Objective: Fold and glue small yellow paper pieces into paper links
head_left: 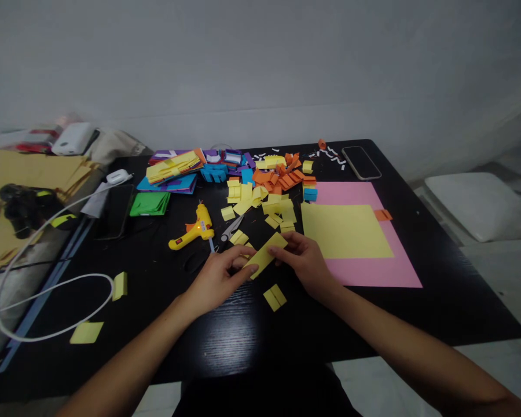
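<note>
Between my two hands is a yellow paper strip (264, 255), held slantwise above the black table. My left hand (223, 272) pinches its lower left end, while my right hand (301, 258) grips the upper right end with thumb and fingers. Just below the strip lies a folded yellow paper piece (275, 297). Beyond my hands spreads a pile of folded yellow pieces (245, 197) and orange pieces (282, 176). Scissors (232, 229) lie partly hidden behind my left hand, close to a yellow glue gun (195, 229).
Right of my hands, a yellow sheet (347, 231) lies on a pink sheet (373, 272). A phone (361, 162) rests at the back right. Stacked coloured paper (173, 168) and green paper (150, 204) sit back left. A white cable (56, 281) loops at the left.
</note>
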A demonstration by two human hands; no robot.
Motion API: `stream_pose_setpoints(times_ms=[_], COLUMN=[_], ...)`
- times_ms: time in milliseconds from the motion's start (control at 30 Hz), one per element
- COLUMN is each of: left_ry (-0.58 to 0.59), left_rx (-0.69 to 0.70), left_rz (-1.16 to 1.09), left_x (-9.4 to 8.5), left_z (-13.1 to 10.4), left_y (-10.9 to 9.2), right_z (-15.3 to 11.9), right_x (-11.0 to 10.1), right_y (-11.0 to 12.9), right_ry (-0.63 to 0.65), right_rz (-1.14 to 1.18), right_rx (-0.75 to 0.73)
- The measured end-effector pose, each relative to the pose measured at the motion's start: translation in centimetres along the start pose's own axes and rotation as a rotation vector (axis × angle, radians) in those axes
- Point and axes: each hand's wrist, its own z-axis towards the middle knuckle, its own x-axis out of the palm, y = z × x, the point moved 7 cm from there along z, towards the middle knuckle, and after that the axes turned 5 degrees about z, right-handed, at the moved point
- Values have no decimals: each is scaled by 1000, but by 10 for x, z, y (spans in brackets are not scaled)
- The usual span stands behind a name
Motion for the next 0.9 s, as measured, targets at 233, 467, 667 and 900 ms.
stream_pose_setpoints(times_ms=[233, 467, 667, 900], left_ry=[62, 31, -186, -320], left_rx=[-53, 30, 214, 218], left_rz=[-133, 36, 104, 72], left_x=[6, 4, -14, -23], left_z=[0, 1, 1, 0], left_y=[4, -3, -17, -13], right_z=[-1, -2, -12, -16], right_x=[6, 13, 23, 35], right_y=[-5, -14, -4, -3], right_ry=[52, 141, 318, 390], right_rz=[27, 152, 17, 1], right_rx=[59, 198, 135, 97])
